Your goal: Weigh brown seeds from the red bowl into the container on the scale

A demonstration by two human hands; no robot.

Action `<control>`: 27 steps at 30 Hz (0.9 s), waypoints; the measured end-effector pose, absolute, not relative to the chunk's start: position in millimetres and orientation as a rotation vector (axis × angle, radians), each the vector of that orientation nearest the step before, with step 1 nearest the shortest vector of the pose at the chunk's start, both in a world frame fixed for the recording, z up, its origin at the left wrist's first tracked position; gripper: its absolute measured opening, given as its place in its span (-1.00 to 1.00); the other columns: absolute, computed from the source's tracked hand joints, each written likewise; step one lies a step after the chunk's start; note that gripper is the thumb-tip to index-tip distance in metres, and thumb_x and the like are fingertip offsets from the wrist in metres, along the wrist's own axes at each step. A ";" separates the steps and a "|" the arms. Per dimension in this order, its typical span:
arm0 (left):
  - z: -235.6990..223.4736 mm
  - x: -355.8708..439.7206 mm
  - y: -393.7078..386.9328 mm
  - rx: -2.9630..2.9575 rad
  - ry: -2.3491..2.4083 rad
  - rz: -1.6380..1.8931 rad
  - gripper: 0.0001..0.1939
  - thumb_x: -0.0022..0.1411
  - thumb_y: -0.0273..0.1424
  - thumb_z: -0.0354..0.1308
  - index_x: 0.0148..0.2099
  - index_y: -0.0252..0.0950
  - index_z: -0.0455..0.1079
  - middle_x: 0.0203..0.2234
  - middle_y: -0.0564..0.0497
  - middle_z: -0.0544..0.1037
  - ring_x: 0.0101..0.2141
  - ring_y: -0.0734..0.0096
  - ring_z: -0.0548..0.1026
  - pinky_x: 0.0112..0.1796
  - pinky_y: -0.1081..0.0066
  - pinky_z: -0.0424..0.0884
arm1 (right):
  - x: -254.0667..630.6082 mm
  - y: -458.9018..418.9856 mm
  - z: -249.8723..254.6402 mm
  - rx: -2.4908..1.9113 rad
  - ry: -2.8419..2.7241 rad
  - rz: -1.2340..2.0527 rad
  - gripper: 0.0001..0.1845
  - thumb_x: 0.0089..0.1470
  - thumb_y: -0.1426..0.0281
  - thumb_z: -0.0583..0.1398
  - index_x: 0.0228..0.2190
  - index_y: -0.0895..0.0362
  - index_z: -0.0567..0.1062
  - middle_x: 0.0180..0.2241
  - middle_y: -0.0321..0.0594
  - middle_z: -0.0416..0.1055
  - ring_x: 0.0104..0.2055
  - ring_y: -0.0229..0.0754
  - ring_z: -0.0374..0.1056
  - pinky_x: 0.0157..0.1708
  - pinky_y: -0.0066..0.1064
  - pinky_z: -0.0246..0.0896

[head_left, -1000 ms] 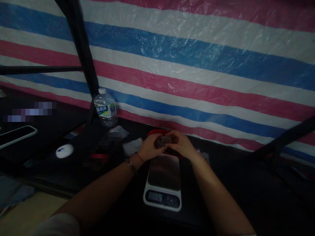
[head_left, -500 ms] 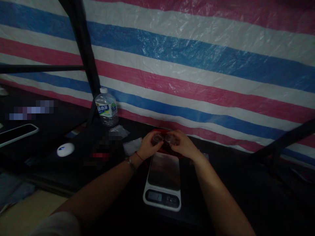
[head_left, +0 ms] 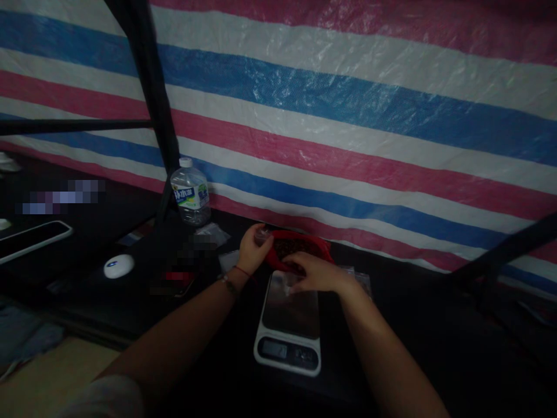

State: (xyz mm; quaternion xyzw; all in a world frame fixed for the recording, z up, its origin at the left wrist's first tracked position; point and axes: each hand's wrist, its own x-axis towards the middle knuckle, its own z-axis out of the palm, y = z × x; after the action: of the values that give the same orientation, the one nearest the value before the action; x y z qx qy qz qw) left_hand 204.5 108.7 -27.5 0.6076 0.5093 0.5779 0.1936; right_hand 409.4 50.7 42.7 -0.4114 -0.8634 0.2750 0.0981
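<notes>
Head view: left hand (head_left: pixel 253 248) grips a small clear container (head_left: pixel 262 234) at the red bowl's (head_left: pixel 324 251) nine o'clock; right hand (head_left: pixel 314 273) pinches something clear over the scale (head_left: pixel 290 325), apparently a weighing step.

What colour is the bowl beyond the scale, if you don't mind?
Red plastic bowl, clearest in the head view.

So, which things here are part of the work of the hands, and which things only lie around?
In use:
- left hand, at the rim of the red bowl of dark pieces
- right hand, holding something small and clear over the kitchen scale

Lying about:
- water bottle
- white mouse
- clear plastic bags
- striped tarp behind
</notes>
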 end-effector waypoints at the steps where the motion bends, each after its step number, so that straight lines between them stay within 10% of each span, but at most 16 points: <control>1: -27.0 203.5 109.8 1.730 1.498 1.571 -0.62 0.10 -0.29 0.18 -0.03 -0.32 0.36 -0.18 -0.12 0.52 -0.15 0.22 0.50 -0.08 0.23 0.41 | 413.2 53.2 44.8 -1.241 -2.503 0.784 -0.35 -0.08 0.26 0.32 0.07 0.10 0.37 0.06 -0.08 0.35 0.04 -0.05 0.31 0.04 -0.23 0.19; 5: -23.6 201.0 111.1 1.849 1.684 1.308 -0.71 0.07 -0.29 0.19 -0.16 -0.32 0.41 -0.26 -0.11 0.52 -0.20 0.18 0.50 -0.13 0.24 0.40 | 419.2 75.6 38.8 -1.361 -2.405 0.554 -0.63 0.16 0.42 0.08 0.00 0.14 0.45 0.03 -0.09 0.40 0.07 -0.10 0.30 0.12 -0.25 0.11; 16: -26.6 201.1 110.3 1.855 1.723 0.973 -0.84 0.08 -0.41 0.15 -0.23 -0.24 0.37 -0.43 -0.01 0.54 -0.41 0.30 0.52 -0.42 0.43 0.31 | 377.1 135.4 -6.0 -1.584 -2.575 0.483 -0.33 0.09 0.31 0.17 0.22 0.11 0.19 0.22 0.02 0.16 0.18 0.03 0.18 0.14 -0.19 0.07; 27: -21.9 203.2 106.3 1.809 1.715 1.197 -0.81 0.09 -0.44 0.13 -0.18 -0.22 0.35 -0.39 -0.01 0.55 -0.36 0.30 0.54 -0.35 0.42 0.36 | 405.6 122.6 7.8 -1.249 -2.766 0.466 -0.59 0.02 0.59 0.08 -0.10 0.17 0.53 0.01 -0.08 0.41 0.05 -0.11 0.31 0.08 -0.33 0.15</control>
State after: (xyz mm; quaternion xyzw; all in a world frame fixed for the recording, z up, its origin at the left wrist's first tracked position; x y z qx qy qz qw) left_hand 203.2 106.3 -21.9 0.6428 0.6091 0.4253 0.1871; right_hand 405.6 122.6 7.8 -0.4066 -0.9002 0.1517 0.0358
